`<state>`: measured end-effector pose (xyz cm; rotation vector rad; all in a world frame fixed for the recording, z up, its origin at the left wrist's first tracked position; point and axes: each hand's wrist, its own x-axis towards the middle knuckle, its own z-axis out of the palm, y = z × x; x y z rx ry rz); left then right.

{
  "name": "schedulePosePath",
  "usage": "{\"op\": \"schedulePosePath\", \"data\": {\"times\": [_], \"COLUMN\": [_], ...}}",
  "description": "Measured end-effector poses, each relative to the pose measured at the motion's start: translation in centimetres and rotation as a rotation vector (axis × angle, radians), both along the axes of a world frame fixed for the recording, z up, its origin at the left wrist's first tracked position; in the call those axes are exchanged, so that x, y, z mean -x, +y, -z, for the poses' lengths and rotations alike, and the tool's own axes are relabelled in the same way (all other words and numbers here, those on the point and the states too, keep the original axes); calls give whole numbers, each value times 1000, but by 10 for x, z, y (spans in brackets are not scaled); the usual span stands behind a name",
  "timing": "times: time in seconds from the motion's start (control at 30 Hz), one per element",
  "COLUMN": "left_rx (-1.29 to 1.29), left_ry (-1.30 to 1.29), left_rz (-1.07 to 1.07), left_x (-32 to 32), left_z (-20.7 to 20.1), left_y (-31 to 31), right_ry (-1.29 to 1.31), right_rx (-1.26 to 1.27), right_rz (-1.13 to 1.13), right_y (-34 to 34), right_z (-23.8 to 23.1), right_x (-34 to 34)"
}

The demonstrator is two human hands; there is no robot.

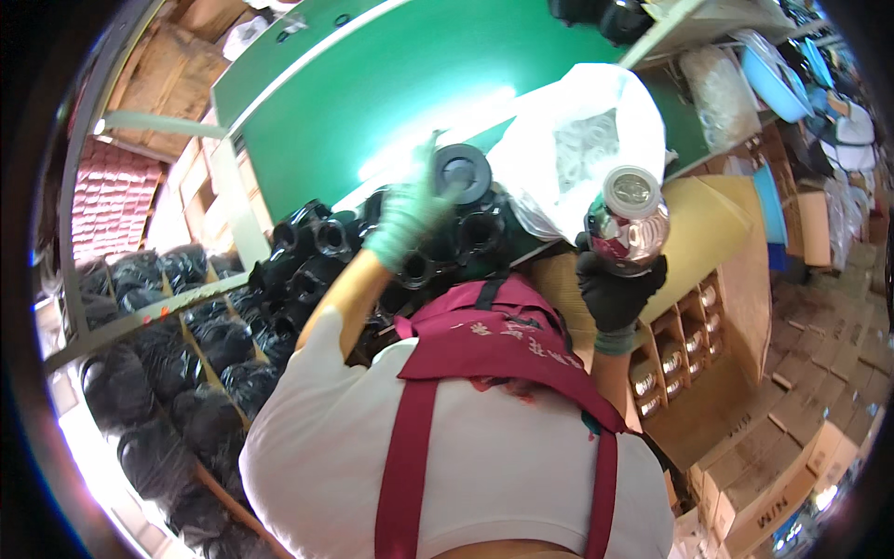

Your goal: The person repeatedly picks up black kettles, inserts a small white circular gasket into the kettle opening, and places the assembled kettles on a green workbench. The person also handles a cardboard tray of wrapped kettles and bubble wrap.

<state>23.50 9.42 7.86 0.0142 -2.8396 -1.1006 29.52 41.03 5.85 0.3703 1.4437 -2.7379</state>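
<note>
My right hand [622, 291], in a black-palmed glove, grips a shiny silver glass flask liner [635, 224] upright from below. A pale ring with a round, greyish top sits on the liner's upper end. My left hand [414, 200], in a pale green glove, is smeared by motion beside a black cylinder with a round grey-blue top [463, 174]. Its fingers are too blurred to show whether they touch that cylinder. Several glossy black open-necked shells [332, 237] crowd the bench edge around and below this hand.
A white plastic bag [643, 112] of translucent rings lies open on the green bench [326, 121]. At right, a divided carton [736, 326] holds several silver liners. Black-bagged items [209, 419] fill the lower left. Flattened cardboard [801, 410] and blue basins [773, 84] are farther right.
</note>
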Motion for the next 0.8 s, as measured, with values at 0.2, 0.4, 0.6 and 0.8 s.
{"op": "schedulePosePath", "data": {"times": [0.2,0.4,0.6,0.8], "left_rx": [581,635,620,-795], "left_ry": [-526,-399,-261,-241], "left_rz": [106,179,-248,89], "left_x": [-6,-9,15,-10], "left_z": [72,127,-35,-43], "left_y": [-115,-154,-178,-268], "right_ry": [-312,-51,90,-103], "right_rx": [772,-27,50,491], "right_rz": [-79,-102,-251,-378], "right_y": [-6,-17,-6,-9], "right_z": [-37,-48,-35,-2], "right_x": [6,19,19,24]}}
